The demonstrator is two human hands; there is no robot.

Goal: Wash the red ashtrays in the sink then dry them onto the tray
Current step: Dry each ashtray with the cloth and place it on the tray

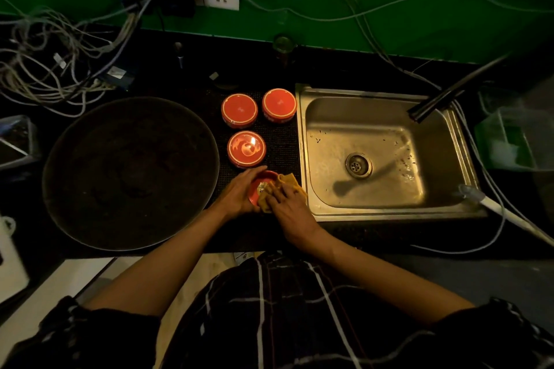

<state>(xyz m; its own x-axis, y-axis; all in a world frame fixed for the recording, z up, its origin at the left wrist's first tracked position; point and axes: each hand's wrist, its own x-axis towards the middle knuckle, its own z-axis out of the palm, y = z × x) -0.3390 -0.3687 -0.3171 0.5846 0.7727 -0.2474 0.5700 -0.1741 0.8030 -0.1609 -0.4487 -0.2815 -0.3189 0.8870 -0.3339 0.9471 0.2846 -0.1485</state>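
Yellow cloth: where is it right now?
In the head view the cloth is under the right hand, pressed into the ashtray held by the left hand, on the counter just left of the sink.

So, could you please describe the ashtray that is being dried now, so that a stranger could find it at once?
Start at the steel sink; four red ashtrays sit on the dark mat to its left. The one you want is nearest the person, beside the sink's front left corner. Unlike the other three, it is held by the left hand while the right hand presses a yellow cloth into it.
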